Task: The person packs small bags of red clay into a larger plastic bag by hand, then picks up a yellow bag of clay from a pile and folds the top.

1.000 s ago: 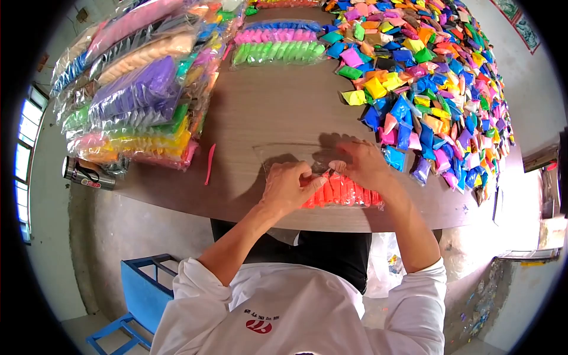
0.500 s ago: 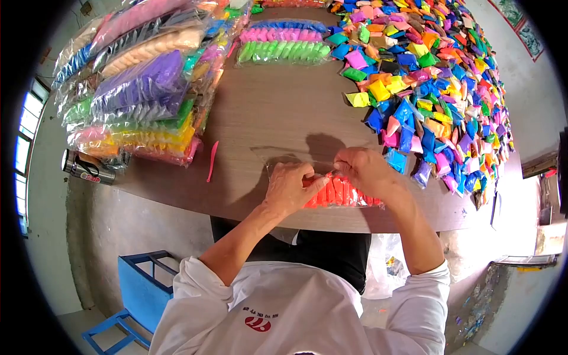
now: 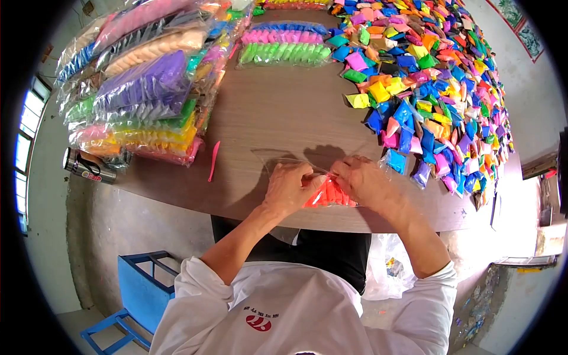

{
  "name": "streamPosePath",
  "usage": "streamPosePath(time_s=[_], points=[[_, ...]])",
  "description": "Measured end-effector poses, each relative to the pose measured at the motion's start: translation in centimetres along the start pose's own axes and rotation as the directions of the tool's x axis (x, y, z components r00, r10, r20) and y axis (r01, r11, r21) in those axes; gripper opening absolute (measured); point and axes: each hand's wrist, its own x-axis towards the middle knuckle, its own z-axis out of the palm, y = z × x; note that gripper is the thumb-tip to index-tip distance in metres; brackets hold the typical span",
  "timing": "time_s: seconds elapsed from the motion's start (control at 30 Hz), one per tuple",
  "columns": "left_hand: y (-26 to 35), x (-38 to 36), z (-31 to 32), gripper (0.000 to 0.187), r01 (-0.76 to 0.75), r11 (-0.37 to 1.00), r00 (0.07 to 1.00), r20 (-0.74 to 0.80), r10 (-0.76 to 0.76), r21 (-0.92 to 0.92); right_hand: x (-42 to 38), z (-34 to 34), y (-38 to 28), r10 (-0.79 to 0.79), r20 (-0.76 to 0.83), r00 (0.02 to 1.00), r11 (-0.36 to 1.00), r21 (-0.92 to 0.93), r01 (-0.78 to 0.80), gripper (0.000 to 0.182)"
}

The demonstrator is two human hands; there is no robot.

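Observation:
A clear plastic bag of red packets lies at the front edge of the table, between my hands. My left hand is closed on the bag's left side, thumb pointing right along its upper part. On the other side my right hand bends over the bag, its fingers closed on the film near the top and its palm hiding the right end of the red row. Loose clear film spreads out beyond both hands.
A large heap of small coloured packets covers the right side. Filled bags are stacked at left, with more bagged rows at the back. A pink strip, a steel flask and a blue stool are at left.
My right hand has shifted from a raised fist to lying lower across the bag, covering more of the red packets. My left hand stays in about the same place.

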Motion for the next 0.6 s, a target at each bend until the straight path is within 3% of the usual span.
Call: streamPosePath(time_s=[0.1, 0.17, 0.37, 0.6], points=[[0.2, -0.2, -0.6, 0.038, -0.013, 0.999, 1.000, -0.006, 0.013, -0.052, -0.6, 0.7, -0.1, -0.022, -0.020, 1.000, 0.997, -0.076, 0.021, 0.015], [0.8, -0.2, -1.6, 0.039, 0.057, 0.985, 0.997, 0.066, -0.047, -0.164, -0.8, 0.8, -0.3, -0.028, -0.006, 1.000, 0.995, -0.096, 0.027, 0.015], [0.4, -0.8, -2.8, 0.044, 0.198, 0.971, 0.973, 0.149, -0.178, -0.133, -0.9, 0.5, -0.6, -0.073, -0.007, 0.997, 0.996, -0.060, 0.072, 0.017], [0.2, -2.5, -2.4, 0.046, 0.070, 0.965, 0.997, 0.007, -0.071, -0.252, -1.1, 0.2, -1.2, -0.129, 0.010, 0.992, 0.975, -0.182, 0.128, 0.017]])
